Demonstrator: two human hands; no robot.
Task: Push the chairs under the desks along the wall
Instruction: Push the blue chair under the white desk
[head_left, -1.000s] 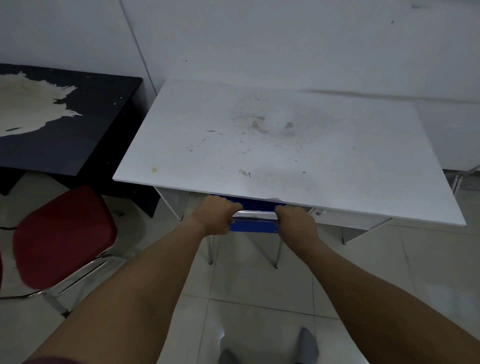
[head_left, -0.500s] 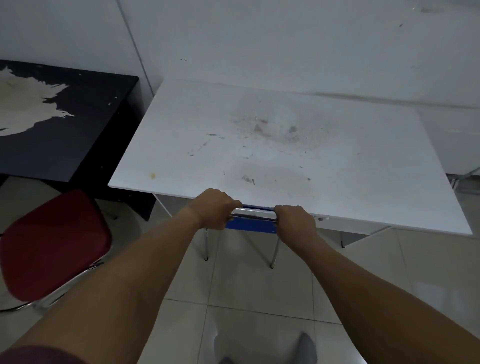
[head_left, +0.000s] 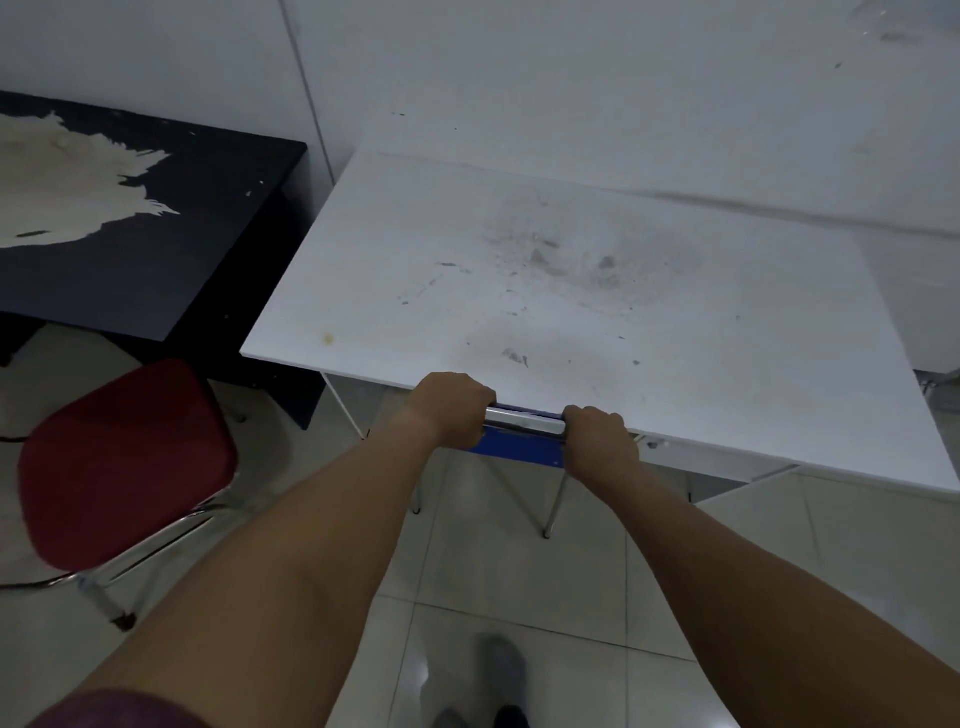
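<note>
White laminate first: white desk (head_left: 597, 291) against the wall, scuffed and stained mid-top, front edge nearest. Beside it on the left, black desk (head_left: 130, 249) with a pale worn patch. Between black desk and viewer, red chair (head_left: 124, 467) on chrome legs, well out on the tiles, not yet tucked away.

Under the white desk's front edge, blue chair (head_left: 519, 448), almost wholly hidden: only a strip of blue back, the chrome top rail (head_left: 524, 421) and two thin legs showing. Nearly home, by the look of it.

Left hand (head_left: 452, 410) wrapped tight round the rail's left end; right hand (head_left: 597, 439) wrapped round the right end, knuckles touching or just short of the desk lip.

To finish well: push level through both arms, equal pressure, so no twisting and no leg catching the desk frame. Slide along the tiles, no lifting. Stop as the rail meets the edge, and mind the knuckles — likely pinch point between rail and desktop. Release only once square to the desk. Red chair probably next, towards the black desk.
</note>
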